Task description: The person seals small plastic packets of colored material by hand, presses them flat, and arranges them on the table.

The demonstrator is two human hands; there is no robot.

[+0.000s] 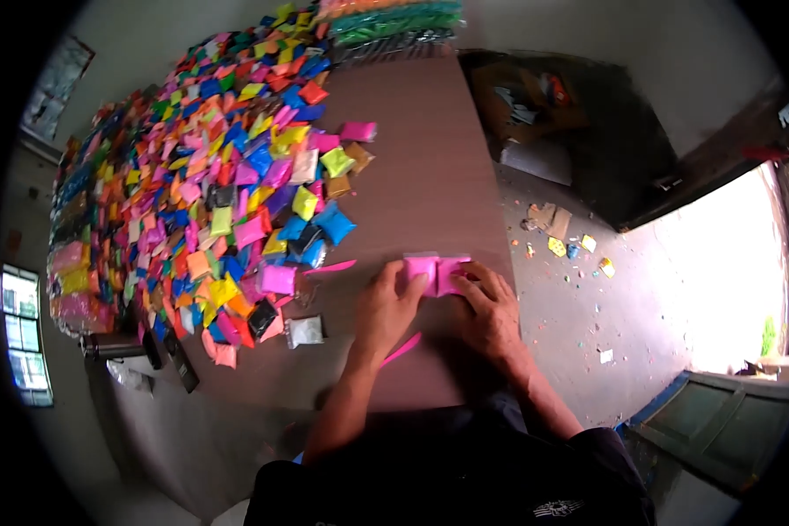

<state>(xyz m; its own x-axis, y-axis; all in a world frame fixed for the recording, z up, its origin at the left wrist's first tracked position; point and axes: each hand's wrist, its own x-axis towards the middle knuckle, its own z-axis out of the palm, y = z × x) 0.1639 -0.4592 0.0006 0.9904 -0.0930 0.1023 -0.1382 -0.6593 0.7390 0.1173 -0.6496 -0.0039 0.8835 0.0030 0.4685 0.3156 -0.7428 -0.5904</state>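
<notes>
Two pink packets lie side by side on the brown table (pixel 412 105) near its front edge. My left hand (pixel 392 301) grips the left pink packet (pixel 420 266), its thumb pressed on the packet's lower part. On the right pink packet (pixel 448 273), the fingers of my right hand (pixel 488 305) are bent round its right side. The two packets touch or nearly touch between my hands. A thin pink strip (pixel 401 349) lies just below my left hand, and another pink strip (pixel 331 266) is to the left of it.
A large heap of small colourful packets (pixel 228 175) covers the table's left side. Bags of coloured packets (pixel 394 22) are at the far end. A clear packet with pale contents (pixel 305 331) and a dark flask (pixel 114 345) lie front left. Scraps (pixel 557 247) litter the floor at right.
</notes>
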